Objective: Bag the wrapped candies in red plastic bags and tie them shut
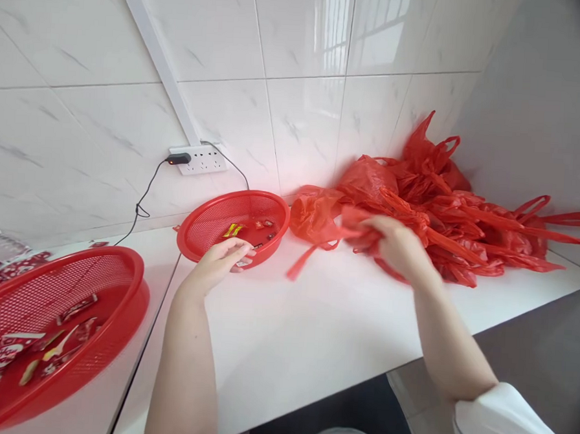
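My right hand (398, 245), blurred by motion, is closed on a red plastic bag (355, 220) in front of the bag pile. A loose handle strip of the thin plastic hangs toward the left over the white table. My left hand (224, 259) is at the near rim of a small red mesh basket (202, 222). Its fingers are bent and held together; whether anything small is between them is hard to make out. Inside that basket lie a yellow-and-red packet (232, 230) and several small wrapped pieces (265, 224).
A heap of knotted red plastic bags (446, 212) fills the table's right end against the wall. At the left stands a larger red basket (122, 260) with red-and-white packets (18, 352). A black plug and cord (179, 159) sit in the wall socket strip (205, 161).
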A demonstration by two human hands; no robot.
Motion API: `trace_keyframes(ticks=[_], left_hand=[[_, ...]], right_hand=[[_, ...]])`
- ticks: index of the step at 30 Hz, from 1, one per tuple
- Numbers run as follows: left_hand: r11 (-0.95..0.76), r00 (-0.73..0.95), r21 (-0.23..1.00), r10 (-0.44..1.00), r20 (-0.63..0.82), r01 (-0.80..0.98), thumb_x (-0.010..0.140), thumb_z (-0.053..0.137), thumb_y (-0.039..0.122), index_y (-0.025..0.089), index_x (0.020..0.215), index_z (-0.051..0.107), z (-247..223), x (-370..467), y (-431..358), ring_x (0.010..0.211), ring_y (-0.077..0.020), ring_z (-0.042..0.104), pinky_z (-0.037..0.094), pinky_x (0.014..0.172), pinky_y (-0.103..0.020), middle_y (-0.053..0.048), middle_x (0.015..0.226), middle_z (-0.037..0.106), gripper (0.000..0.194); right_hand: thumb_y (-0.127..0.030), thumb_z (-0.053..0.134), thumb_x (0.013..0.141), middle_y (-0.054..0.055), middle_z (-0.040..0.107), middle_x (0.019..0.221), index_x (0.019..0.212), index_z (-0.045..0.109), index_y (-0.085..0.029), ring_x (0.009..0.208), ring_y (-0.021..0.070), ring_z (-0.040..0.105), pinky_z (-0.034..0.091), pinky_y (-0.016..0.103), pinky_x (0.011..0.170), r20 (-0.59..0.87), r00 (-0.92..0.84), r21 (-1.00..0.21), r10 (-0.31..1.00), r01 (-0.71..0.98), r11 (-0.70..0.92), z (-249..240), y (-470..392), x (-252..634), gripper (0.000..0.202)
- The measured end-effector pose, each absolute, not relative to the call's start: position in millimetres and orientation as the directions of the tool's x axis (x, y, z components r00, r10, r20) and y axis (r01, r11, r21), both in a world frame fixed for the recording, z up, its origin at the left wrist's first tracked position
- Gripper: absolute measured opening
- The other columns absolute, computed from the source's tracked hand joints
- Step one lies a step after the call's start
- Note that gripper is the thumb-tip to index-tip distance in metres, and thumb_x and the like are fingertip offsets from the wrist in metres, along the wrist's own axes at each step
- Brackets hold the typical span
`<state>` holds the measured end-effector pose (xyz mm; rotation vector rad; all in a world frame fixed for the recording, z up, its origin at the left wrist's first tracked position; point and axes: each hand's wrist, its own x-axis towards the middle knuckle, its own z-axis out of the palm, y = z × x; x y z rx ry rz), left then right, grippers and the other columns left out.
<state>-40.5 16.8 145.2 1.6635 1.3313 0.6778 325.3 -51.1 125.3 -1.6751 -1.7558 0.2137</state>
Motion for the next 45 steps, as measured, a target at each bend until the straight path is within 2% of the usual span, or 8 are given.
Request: trace_keyframes(ticks=[4, 10, 15, 20, 26, 33, 40, 45], left_hand=[[-0.087, 0.317, 0.886, 0.946, -0.07, 0.456, 0.084, 0.056, 0.057, 0.02, 0.102, 0.064, 148, -44, 14, 0.105, -0.0256, 0.065, 0.052, 0.091, -0.042, -0.01, 0.109, 0.069, 0.043], [-0.111, 0.381, 0.85, 0.918, -0.11, 0.514, 0.084, 0.055, 0.057, 0.023, 0.104, 0.063, 150, -39, 6, 0.103, -0.0247, 0.065, 0.05, 0.094, -0.042, -0.008, 0.109, 0.069, 0.04], [-0.168, 0.454, 0.805, 0.88, -0.138, 0.569, 0.085, 0.053, 0.056, 0.024, 0.102, 0.063, 149, -31, 0, 0.103, -0.0251, 0.065, 0.049, 0.093, -0.041, -0.006, 0.105, 0.069, 0.038], [-0.205, 0.486, 0.777, 0.862, -0.144, 0.594, 0.087, 0.051, 0.054, 0.024, 0.101, 0.061, 152, -27, -6, 0.103, -0.0242, 0.063, 0.047, 0.092, -0.04, -0.005, 0.102, 0.068, 0.035], [-0.221, 0.473, 0.761, 0.872, -0.126, 0.609, 0.086, 0.051, 0.053, 0.023, 0.099, 0.062, 158, -28, -13, 0.102, -0.0247, 0.063, 0.047, 0.092, -0.041, -0.006, 0.099, 0.068, 0.034], [-0.326, 0.454, 0.818, 0.886, 0.091, 0.473, 0.089, 0.051, 0.049, 0.022, 0.095, 0.068, 176, -18, -38, 0.096, -0.0244, 0.066, 0.053, 0.087, -0.039, -0.006, 0.099, 0.071, 0.032], [-0.681, 0.665, 0.673, 0.648, 0.371, 0.288, 0.092, 0.052, 0.031, 0.025, 0.092, 0.072, 192, 4, -93, 0.096, -0.0218, 0.066, 0.052, 0.088, -0.035, -0.005, 0.1, 0.072, 0.021], [-0.698, 0.775, 0.615, 0.596, 0.212, 0.368, 0.095, 0.045, 0.033, 0.026, 0.104, 0.069, 185, 14, -95, 0.105, -0.0195, 0.063, 0.049, 0.092, -0.031, -0.002, 0.115, 0.069, 0.027]], right_hand=[[0.0, 0.037, 0.074, 0.013, 0.061, 0.128, 0.121, 0.062, -0.022, 0.123, 0.0304, 0.05, 0.04, 0.051, 0.099, 0.685, 0.372, -0.385, 0.626, 0.915, -0.122, 134, -43, 406, 0.058], [-0.008, 0.053, 0.074, 0.026, 0.046, 0.14, 0.105, 0.067, -0.015, 0.132, 0.0462, 0.036, 0.022, 0.073, 0.098, 0.402, 0.65, -0.531, 0.645, 0.739, -0.414, 103, -4, 451, 0.035], [-0.024, 0.049, 0.086, 0.016, 0.061, 0.125, 0.108, 0.063, -0.017, 0.123, 0.0271, 0.051, 0.033, 0.047, 0.108, 0.507, 0.394, -0.674, 0.766, 0.736, 0.068, 86, 36, 367, 0.027], [-0.033, 0.074, 0.07, 0.018, 0.065, 0.113, 0.109, 0.056, -0.014, 0.115, 0.0316, 0.058, 0.044, 0.044, 0.099, 0.019, 0.365, -0.943, 0.931, 0.317, -0.105, 50, 68, 286, 0.048], [-0.049, 0.062, 0.081, -0.003, 0.047, 0.05, 0.07, 0.044, -0.023, 0.064, 0.0201, 0.063, 0.057, 0.039, 0.076, -0.081, 0.209, -0.994, 0.975, 0.054, -0.095, 53, 80, 283, 0.034], [-0.047, 0.053, 0.088, 0.008, 0.069, 0.106, 0.104, 0.059, -0.021, 0.106, 0.0201, 0.064, 0.052, 0.038, 0.094, 0.174, -0.178, -0.954, 0.968, -0.274, 0.121, 150, 29, 276, 0.031], [-0.051, 0.05, 0.093, 0.009, 0.062, 0.128, 0.133, 0.052, -0.022, 0.116, 0.0222, 0.06, 0.05, 0.039, 0.094, 0.119, -0.573, -0.993, 0.811, -0.081, 0.089, 198, -18, 236, 0.05], [-0.043, 0.057, 0.089, 0.003, 0.071, 0.098, 0.106, 0.069, -0.023, 0.092, 0.0188, 0.065, 0.051, 0.033, 0.083, 0.037, -0.637, -0.851, 0.77, 0.383, 0.358, 175, -14, 241, 0.029]])
